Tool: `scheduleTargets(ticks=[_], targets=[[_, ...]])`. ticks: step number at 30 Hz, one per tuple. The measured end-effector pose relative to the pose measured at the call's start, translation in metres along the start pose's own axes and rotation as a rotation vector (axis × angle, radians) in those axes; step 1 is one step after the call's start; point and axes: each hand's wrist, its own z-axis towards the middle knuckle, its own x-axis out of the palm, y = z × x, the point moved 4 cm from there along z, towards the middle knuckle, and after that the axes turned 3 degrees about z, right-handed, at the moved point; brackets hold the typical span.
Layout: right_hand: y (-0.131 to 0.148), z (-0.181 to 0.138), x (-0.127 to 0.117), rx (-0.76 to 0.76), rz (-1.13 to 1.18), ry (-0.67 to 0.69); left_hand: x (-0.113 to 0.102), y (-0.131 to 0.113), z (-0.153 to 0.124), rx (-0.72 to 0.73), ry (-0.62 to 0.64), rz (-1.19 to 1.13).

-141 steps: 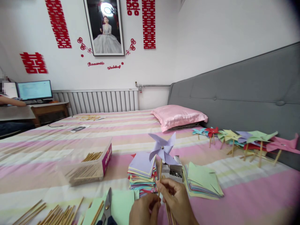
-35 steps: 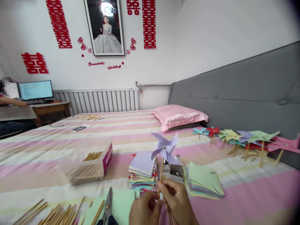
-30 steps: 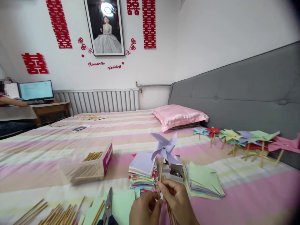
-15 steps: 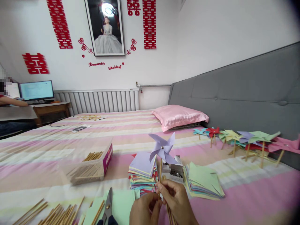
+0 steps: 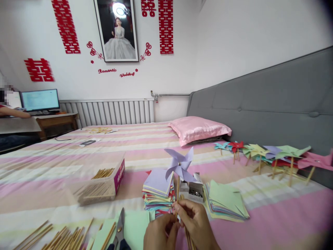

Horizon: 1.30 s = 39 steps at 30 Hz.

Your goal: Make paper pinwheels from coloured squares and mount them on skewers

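A lavender paper pinwheel (image 5: 179, 164) on a thin wooden stick stands upright between my hands. My right hand (image 5: 196, 218) pinches its stick partway down, while my left hand (image 5: 160, 232) closes on the lower end. More sticks (image 5: 189, 239) show beneath my right hand; whether it touches them I cannot tell. Behind my hands rises a stack of coloured paper squares (image 5: 158, 189), lavender on top. Beside it is a small white box of metal pins (image 5: 196, 193). Right of that lies a pile of cut paper squares (image 5: 225, 200), green uppermost.
Scissors (image 5: 120, 229) lie on green paper (image 5: 136, 225) at my left, near loose sticks (image 5: 68, 239). A clear plastic box (image 5: 97, 192) holds more sticks. Finished pinwheels (image 5: 291, 152) lean along the grey headboard (image 5: 262, 97). A pink pillow (image 5: 199, 129) lies farther back. Someone's arm (image 5: 14, 111) rests at a desk.
The pinwheel head has shifted very slightly to the left. Both hands keep the same grip on the stick.
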Motion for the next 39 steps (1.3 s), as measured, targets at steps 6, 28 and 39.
scheduleTargets(ticks=[6, 28, 39], targets=[[0.0015, 0.0011, -0.0002, -0.006, -0.019, 0.001, -0.0001, -0.0005, -0.0010, 0.005, 0.001, 0.031], [0.0031, 0.0006, 0.0012, 0.022, 0.018, -0.001, 0.0011, -0.0003, 0.0001, 0.014, 0.021, 0.013], [0.0029, 0.0008, -0.0005, -0.003, -0.015, -0.007, 0.0029, 0.0027, 0.0008, 0.010, 0.020, 0.008]])
